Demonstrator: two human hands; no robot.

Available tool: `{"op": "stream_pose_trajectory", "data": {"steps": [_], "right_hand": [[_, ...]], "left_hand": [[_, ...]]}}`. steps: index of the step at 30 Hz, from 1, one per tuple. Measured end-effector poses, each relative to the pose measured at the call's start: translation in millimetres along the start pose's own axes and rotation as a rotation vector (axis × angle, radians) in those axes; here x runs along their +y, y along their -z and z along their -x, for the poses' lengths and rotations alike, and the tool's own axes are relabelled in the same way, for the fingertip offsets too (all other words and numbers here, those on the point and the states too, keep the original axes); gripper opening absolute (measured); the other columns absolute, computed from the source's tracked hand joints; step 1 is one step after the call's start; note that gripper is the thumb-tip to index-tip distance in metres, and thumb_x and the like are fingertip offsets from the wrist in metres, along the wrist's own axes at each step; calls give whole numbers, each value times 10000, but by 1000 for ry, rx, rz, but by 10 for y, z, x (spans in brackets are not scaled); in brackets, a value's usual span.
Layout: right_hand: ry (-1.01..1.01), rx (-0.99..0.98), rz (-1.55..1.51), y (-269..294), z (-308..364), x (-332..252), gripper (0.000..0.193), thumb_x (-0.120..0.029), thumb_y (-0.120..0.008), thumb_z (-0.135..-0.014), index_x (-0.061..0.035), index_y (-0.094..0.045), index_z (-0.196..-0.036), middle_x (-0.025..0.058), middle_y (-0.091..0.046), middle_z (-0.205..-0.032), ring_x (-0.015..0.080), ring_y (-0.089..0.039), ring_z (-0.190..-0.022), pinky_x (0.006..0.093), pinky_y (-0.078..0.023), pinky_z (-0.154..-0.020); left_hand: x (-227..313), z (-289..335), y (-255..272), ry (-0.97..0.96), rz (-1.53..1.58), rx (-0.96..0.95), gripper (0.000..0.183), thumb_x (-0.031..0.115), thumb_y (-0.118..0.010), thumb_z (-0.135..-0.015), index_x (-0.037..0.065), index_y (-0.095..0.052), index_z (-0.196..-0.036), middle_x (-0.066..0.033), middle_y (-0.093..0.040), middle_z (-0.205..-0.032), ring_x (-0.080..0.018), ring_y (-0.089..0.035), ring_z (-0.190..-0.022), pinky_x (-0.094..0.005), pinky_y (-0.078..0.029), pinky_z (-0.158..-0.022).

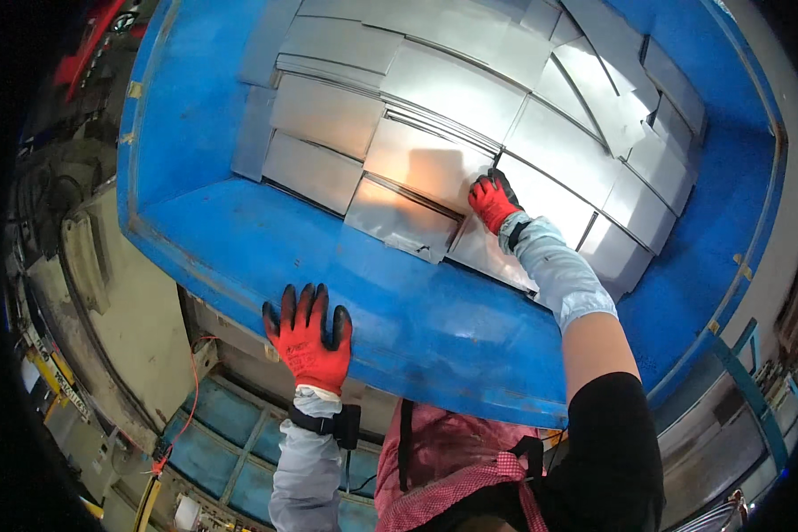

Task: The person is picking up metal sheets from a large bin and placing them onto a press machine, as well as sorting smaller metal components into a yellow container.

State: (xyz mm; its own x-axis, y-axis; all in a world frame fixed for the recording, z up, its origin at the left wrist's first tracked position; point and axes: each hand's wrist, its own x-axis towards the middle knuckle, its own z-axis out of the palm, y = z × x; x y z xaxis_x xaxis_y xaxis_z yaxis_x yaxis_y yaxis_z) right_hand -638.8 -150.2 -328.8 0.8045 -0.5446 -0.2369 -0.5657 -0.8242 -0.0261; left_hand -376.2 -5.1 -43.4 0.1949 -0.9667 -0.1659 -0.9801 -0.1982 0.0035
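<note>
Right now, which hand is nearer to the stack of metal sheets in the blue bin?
The right hand is nearer: it rests on the metal sheets inside the blue bin. The left hand presses the bin's near wall, apart from them.

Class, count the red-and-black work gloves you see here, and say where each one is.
2. The left red-and-black glove rests on the big blue bin's near rim; the right glove reaches inside, touching the grey metal sheets.

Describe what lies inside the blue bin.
The blue bin holds overlapping flat metal sheets. The right hand reaches onto one; the left hand rests on the rim. The bin's floor is covered.
</note>
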Motion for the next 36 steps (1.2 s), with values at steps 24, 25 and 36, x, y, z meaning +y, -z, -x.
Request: {"op": "stream_pose_trajectory", "data": {"steps": [24, 25, 36], "right_hand": [[132, 122, -22, 316, 195, 47, 71, -166, -535, -662, -120, -578, -694, 64, -544, -712, 252, -520, -791, 417, -400, -776], [149, 162, -38, 329, 241, 60, 84, -167, -530, -663, -113, -579, -704, 73, -542, -720, 256, -517, -790, 424, -400, -782], [97, 297, -368, 913, 1064, 93, 255, -206, -542, -711, -61, -589, -915, 90, -544, -1010, 278, -492, -984, 481, -401, -839]], "left_hand": [[41, 34, -18, -17, -110, -47, 381, 292, -571, -732, 65, -580, -1038, -119, -527, -1124, -313, -398, -1148, -505, -188, -1012], [96, 55, -9, -17, -136, -77, 394, 303, -571, -732, 61, -574, -1043, -132, -518, -1130, -325, -391, -1151, -509, -188, -1011], [1883, -1107, -1569, -207, 1011, -763, 620, 474, -430, -838, 22, -393, -1260, -176, -384, -1299, -279, -367, -1201, -335, -264, -1010]]}}
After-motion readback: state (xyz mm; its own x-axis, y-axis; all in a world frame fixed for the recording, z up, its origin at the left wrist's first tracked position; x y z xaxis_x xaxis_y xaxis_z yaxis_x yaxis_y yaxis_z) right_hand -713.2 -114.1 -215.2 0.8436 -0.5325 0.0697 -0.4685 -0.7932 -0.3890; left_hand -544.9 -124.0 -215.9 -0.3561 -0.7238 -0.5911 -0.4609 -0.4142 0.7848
